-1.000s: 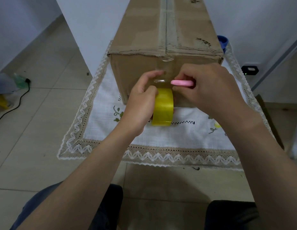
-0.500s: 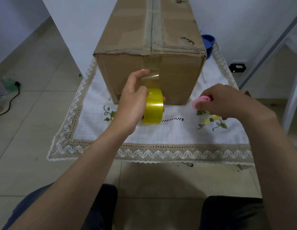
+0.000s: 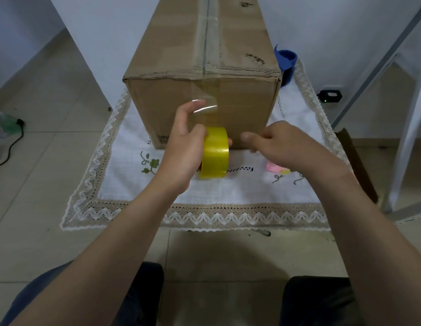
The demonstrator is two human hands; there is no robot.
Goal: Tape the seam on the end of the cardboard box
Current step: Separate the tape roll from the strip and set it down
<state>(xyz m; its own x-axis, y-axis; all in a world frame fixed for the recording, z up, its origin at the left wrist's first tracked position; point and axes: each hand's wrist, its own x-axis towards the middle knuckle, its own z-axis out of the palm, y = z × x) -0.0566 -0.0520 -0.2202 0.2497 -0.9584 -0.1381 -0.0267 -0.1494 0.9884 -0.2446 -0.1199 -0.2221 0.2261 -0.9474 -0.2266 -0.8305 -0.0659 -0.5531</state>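
A long cardboard box (image 3: 247, 107) stands on a white cloth, its near end facing me. Clear tape runs along the top seam and a short way down the end face. My left hand (image 3: 183, 149) grips a yellow tape roll (image 3: 215, 152) just in front of the box's lower end. A loose strip of clear tape (image 3: 204, 109) stretches from the roll up to my raised left fingertip. My right hand (image 3: 282, 144) hovers right of the roll with its fingers loosely curled and nothing in them. A pink cutter (image 3: 274, 167) lies on the cloth beneath that hand.
The lace-edged tablecloth (image 3: 204, 215) covers a low table over a tiled floor. A blue cup (image 3: 287, 64) stands behind the box's right corner. A black device (image 3: 330, 96) and white frame legs are at the right, a black cable (image 3: 9, 147) at the left.
My right hand took the pink cutter away from the tape, set it down on the cloth at the right and came back empty towards the roll. The left hand kept hold of the roll.
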